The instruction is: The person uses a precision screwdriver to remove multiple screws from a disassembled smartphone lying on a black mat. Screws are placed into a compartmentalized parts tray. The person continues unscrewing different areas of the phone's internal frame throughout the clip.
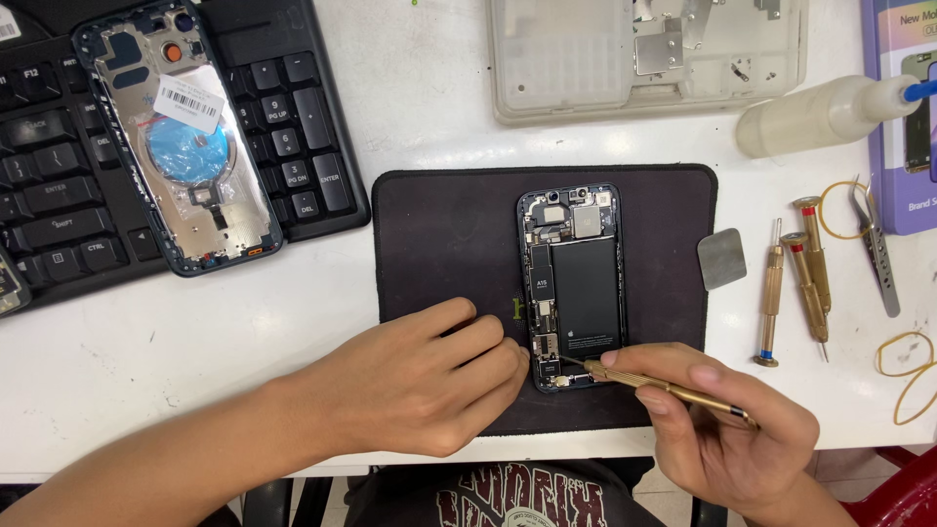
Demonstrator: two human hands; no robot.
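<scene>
Right hand [727, 429] pinches screwdriver [664, 385], tip on opened phone [574, 283]

A white surface [293, 322] carries a dark work mat [439, 234] at centre and a black keyboard [293, 117] at left. To the right lie a clear parts tray [556, 68], squeeze bottle [820, 115], brass screwdrivers [795, 283], tweezers [875, 249] and rubber bands [903, 366].

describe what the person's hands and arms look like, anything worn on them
Both hands are bare: no gloves, rings, watch or bands show on the left hand or the right hand. The left forearm is uncovered as far as the frame's edge, with no sleeve in view. Only the wrist of the right arm shows, also bare. Fingernails are short and plain.
</scene>
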